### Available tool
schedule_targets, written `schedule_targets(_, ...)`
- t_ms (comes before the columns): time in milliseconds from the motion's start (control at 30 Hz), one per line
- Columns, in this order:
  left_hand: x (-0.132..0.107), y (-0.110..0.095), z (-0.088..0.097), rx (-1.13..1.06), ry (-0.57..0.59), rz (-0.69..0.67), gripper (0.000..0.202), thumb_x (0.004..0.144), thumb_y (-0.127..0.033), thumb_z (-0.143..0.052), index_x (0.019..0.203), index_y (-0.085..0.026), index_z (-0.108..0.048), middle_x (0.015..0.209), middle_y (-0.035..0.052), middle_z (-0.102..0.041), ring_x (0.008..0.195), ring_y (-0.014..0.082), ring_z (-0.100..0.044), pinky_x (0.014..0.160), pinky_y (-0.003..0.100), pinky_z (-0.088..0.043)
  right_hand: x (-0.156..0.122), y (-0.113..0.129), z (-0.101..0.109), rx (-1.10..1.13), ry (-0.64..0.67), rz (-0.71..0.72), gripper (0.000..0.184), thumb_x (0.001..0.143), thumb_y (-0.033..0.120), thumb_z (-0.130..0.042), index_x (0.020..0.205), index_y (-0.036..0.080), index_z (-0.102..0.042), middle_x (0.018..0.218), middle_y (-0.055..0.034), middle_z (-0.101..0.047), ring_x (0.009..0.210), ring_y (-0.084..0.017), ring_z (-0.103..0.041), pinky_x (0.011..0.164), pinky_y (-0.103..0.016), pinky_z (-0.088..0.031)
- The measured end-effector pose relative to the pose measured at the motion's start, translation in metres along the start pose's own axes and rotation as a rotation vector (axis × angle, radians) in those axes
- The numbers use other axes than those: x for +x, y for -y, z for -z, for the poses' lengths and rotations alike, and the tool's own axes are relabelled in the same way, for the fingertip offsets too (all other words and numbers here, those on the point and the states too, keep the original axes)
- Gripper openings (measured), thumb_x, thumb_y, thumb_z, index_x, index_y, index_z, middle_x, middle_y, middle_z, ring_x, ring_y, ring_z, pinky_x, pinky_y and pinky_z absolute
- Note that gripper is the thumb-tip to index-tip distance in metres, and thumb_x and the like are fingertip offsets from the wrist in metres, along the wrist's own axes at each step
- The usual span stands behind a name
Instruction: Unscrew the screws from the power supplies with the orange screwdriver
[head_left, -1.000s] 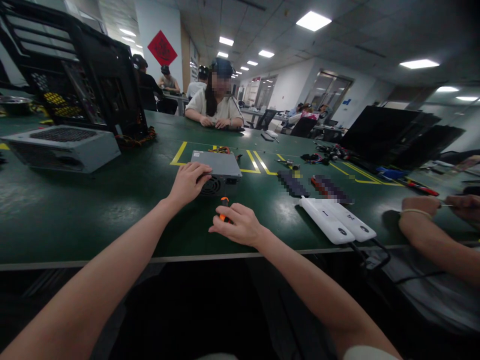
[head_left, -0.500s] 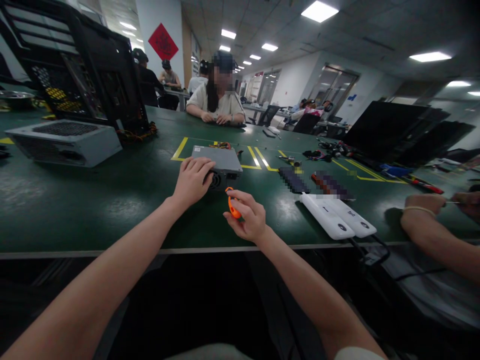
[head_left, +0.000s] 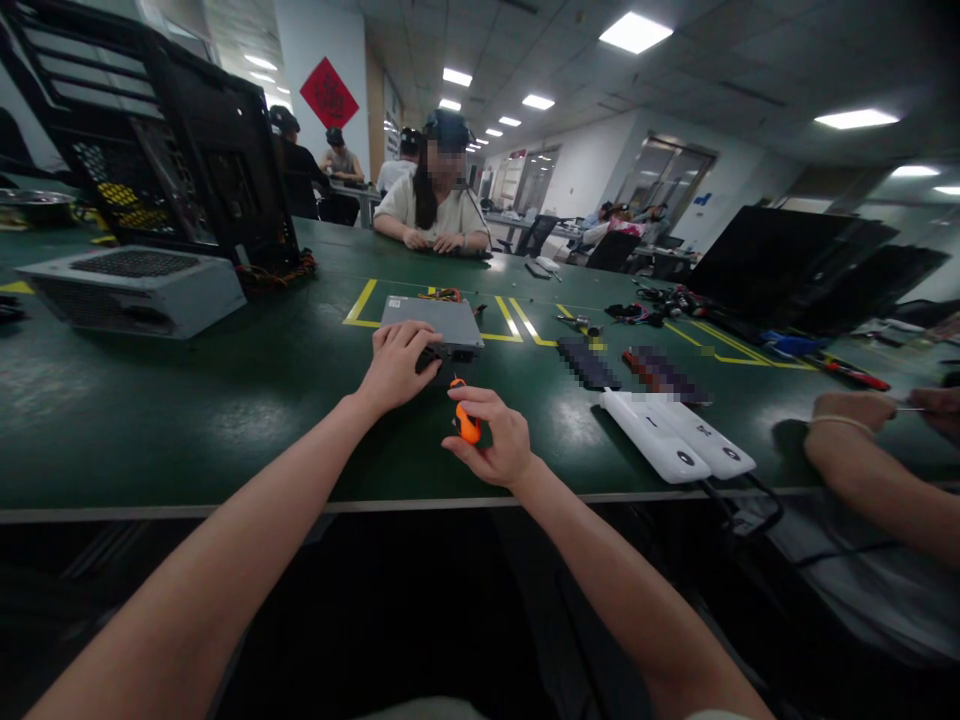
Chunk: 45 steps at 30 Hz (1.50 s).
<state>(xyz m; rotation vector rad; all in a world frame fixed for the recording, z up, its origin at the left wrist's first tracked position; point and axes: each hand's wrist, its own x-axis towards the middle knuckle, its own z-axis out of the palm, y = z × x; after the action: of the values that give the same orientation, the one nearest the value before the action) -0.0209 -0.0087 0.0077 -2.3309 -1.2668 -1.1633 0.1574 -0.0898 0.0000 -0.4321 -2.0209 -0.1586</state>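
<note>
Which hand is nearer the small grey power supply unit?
Left. The left hand rests on the near end of the power supply unit; the right hand sits just short of it, gripping an orange screwdriver.

Two grey power supplies (head_left: 431, 320) (head_left: 135, 288), one orange screwdriver (head_left: 466, 422), two white boxes (head_left: 651, 440) (head_left: 714, 447), one black computer case (head_left: 187, 150)

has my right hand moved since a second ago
Yes. The right hand has turned up off the table, gripping the orange-handled tool, whose tip is now nearer the grey power supply.
</note>
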Motion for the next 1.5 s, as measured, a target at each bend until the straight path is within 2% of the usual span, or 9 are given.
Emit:
schedule_targets(133, 0.0003, 0.0014, 0.0008, -0.002, 0.007, 0.008, 0.028, 0.078, -0.025, -0.054, 0.106, -0.024, -0.053, 0.113, 0.0044, -0.056, 0.108, 0.0228, -0.047, 0.094, 0.041, -0.025, 0.0007, 0.0017, 0.0011, 0.012, 0.063, -0.001, 0.035, 0.082, 0.031, -0.052, 0.112, 0.017, -0.044, 0.108, -0.0138, -0.057, 0.103, -0.021, -0.057, 0.076, -0.034, -0.053)
schedule_targets(233, 0.0005, 0.0010, 0.0001, 0.000, 0.005, 0.024, 0.030, 0.077, -0.026, -0.055, 0.106, -0.024, -0.052, 0.114, 0.0051, -0.056, 0.108, 0.0238, -0.047, 0.093, 0.042, -0.025, 0.0018, 0.0030, 0.0023, -0.075, 0.119, 0.016, 0.033, 0.084, 0.032, -0.050, 0.113, 0.017, -0.049, 0.110, -0.0133, -0.056, 0.094, -0.019, -0.060, 0.073, -0.031, -0.053)
schedule_targets(333, 0.0004, 0.0002, -0.0005, -0.003, 0.005, 0.040, 0.031, 0.077, -0.025, -0.056, 0.107, -0.024, -0.052, 0.114, 0.0056, -0.056, 0.107, 0.0245, -0.047, 0.093, 0.042, -0.026, 0.0021, 0.0021, 0.0004, -0.113, 0.072, 0.025, 0.033, 0.080, 0.038, -0.056, 0.106, 0.017, -0.052, 0.106, -0.0125, -0.059, 0.088, -0.019, -0.062, 0.073, -0.031, -0.053)
schedule_targets(467, -0.0001, -0.0002, 0.0005, -0.002, 0.006, 0.033, 0.030, 0.078, -0.025, -0.054, 0.107, -0.024, -0.052, 0.114, 0.0053, -0.056, 0.108, 0.0237, -0.047, 0.093, 0.042, -0.026, 0.0011, 0.0001, -0.0035, -0.030, 0.011, -0.004, 0.037, 0.077, 0.040, -0.061, 0.102, 0.018, -0.045, 0.102, -0.0124, -0.061, 0.096, -0.020, -0.061, 0.076, -0.032, -0.053)
schedule_targets(733, -0.0008, -0.0005, 0.0021, 0.006, 0.000, 0.029, 0.029, 0.078, -0.025, -0.053, 0.107, -0.024, -0.053, 0.113, 0.0055, -0.056, 0.106, 0.0239, -0.048, 0.093, 0.042, -0.027, 0.0051, 0.0057, 0.0000, -0.097, 0.178, 0.046, 0.034, 0.084, 0.033, -0.049, 0.113, 0.015, -0.051, 0.109, -0.0151, -0.058, 0.098, -0.020, -0.060, 0.075, -0.030, -0.053)
schedule_targets(1033, -0.0010, -0.0012, 0.0028, 0.003, 0.007, 0.031, 0.030, 0.078, -0.024, -0.052, 0.108, -0.024, -0.052, 0.113, 0.0053, -0.056, 0.106, 0.0236, -0.048, 0.092, 0.042, -0.027, 0.0031, 0.0039, -0.0055, -0.024, 0.107, 0.019, 0.039, 0.077, 0.043, -0.058, 0.101, 0.015, -0.047, 0.101, -0.0147, -0.062, 0.099, -0.021, -0.061, 0.076, -0.031, -0.054)
schedule_targets(1233, -0.0007, -0.0008, 0.0015, -0.006, 0.008, 0.042, 0.031, 0.077, -0.024, -0.053, 0.108, -0.024, -0.052, 0.114, 0.0053, -0.055, 0.106, 0.0241, -0.048, 0.093, 0.042, -0.026, 0.0049, 0.0082, 0.0001, -0.156, 0.262, 0.069, 0.036, 0.086, 0.036, -0.047, 0.115, 0.016, -0.050, 0.112, -0.0143, -0.056, 0.091, -0.018, -0.062, 0.072, -0.029, -0.053)
schedule_targets(1333, -0.0005, -0.0004, 0.0016, 0.000, 0.008, 0.040, 0.031, 0.077, -0.024, -0.053, 0.108, -0.024, -0.052, 0.114, 0.0053, -0.056, 0.106, 0.0241, -0.048, 0.093, 0.042, -0.027, 0.0044, 0.0083, -0.0009, -0.138, 0.225, 0.069, 0.035, 0.085, 0.036, -0.049, 0.114, 0.016, -0.049, 0.114, -0.0138, -0.057, 0.094, -0.018, -0.062, 0.074, -0.028, -0.052)
schedule_targets(1500, -0.0009, -0.0003, 0.0020, -0.002, 0.016, 0.035, 0.030, 0.078, -0.025, -0.051, 0.108, -0.024, -0.052, 0.114, 0.0056, -0.055, 0.106, 0.0244, -0.048, 0.093, 0.042, -0.026, 0.0018, 0.0041, -0.0075, -0.062, 0.051, 0.016, 0.039, 0.078, 0.042, -0.058, 0.104, 0.018, -0.042, 0.106, -0.0144, -0.061, 0.099, -0.020, -0.061, 0.073, -0.030, -0.052)
